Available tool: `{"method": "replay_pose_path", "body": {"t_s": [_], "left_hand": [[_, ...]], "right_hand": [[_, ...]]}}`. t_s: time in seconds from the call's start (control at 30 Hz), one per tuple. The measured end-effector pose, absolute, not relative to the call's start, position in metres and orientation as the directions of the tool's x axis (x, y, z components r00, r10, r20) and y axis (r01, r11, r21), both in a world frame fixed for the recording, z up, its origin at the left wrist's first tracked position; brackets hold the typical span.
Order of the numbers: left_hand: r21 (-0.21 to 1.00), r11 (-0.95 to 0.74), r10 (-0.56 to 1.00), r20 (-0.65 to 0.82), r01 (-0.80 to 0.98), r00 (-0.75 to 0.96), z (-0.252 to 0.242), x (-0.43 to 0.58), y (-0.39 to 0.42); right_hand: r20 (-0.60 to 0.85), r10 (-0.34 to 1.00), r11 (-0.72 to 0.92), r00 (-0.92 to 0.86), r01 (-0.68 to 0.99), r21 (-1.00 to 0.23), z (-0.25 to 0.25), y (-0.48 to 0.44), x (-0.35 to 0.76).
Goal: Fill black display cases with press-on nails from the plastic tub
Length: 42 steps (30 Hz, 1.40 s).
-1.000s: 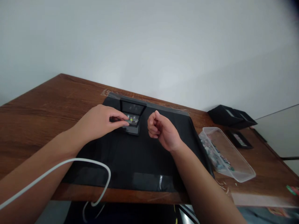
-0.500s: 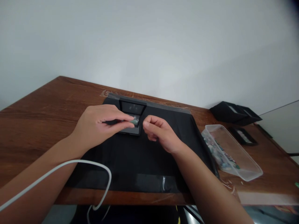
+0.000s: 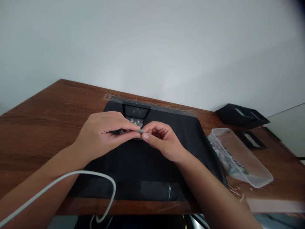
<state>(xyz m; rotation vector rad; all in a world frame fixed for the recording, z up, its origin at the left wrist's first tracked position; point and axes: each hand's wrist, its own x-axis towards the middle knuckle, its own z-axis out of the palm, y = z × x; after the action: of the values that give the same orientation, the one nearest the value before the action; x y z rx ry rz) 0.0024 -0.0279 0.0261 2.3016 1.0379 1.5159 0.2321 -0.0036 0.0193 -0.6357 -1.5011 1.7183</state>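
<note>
A small flat green piece (image 3: 140,131) is pinched between the thumb and fingers of my left hand (image 3: 108,132). From the other side, my right hand (image 3: 164,138) closes its thumb and index finger at the piece's right end. Just behind the fingers an open black case (image 3: 136,111) stands on the black mat (image 3: 143,165). Several small round items (image 3: 135,121) show inside the case, partly hidden by my hands.
A clear plastic tub (image 3: 252,165) with many small packets stands on the wooden table (image 3: 47,117) at the right. Behind it are black boxes (image 3: 234,114) and a small black tray (image 3: 251,140). A white cable (image 3: 78,172) loops over my left forearm.
Both hands have come together and slightly toward me. The green piece moved right with my left hand, and my right fingertips now meet it. More of the case's contents shows.
</note>
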Motion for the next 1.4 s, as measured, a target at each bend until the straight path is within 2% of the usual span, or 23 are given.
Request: {"method": "replay_pose_path", "body": {"t_s": [0.13, 0.27, 0.6, 0.73, 0.97, 1.17, 1.4], "left_hand": [[0.529, -0.736, 0.649, 0.727, 0.422, 0.222, 0.026, 0.004, -0.028], [0.596, -0.708, 0.690, 0.699, 0.380, 0.188, 0.025, 0.007, -0.028], [0.749, -0.610, 0.792, 0.584, 0.259, 0.176, 0.024, 0.009, -0.028], [0.795, -0.578, 0.816, 0.564, 0.184, 0.125, 0.021, 0.012, -0.026], [0.892, -0.440, 0.898, 0.437, 0.101, 0.052, 0.019, 0.018, -0.027], [0.921, -0.388, 0.918, 0.383, 0.040, 0.099, 0.018, 0.020, -0.028], [0.911, -0.412, 0.905, 0.406, 0.017, 0.127, 0.017, 0.020, -0.031]], "right_hand": [[0.090, 0.811, -0.028, -0.578, -0.192, -0.981, 0.024, -0.004, 0.231], [0.095, 0.817, -0.024, -0.569, -0.197, -0.980, 0.024, -0.005, 0.232], [0.184, 0.824, 0.049, -0.536, -0.255, -0.966, 0.015, -0.004, 0.232], [0.224, 0.854, 0.115, -0.470, -0.250, -0.962, 0.013, -0.004, 0.231], [0.277, 0.891, 0.210, -0.361, -0.216, -0.954, 0.013, -0.007, 0.230], [0.290, 0.890, 0.228, -0.351, -0.208, -0.951, 0.014, -0.008, 0.229], [0.313, 0.878, 0.242, -0.362, -0.229, -0.943, 0.014, -0.011, 0.228]]}}
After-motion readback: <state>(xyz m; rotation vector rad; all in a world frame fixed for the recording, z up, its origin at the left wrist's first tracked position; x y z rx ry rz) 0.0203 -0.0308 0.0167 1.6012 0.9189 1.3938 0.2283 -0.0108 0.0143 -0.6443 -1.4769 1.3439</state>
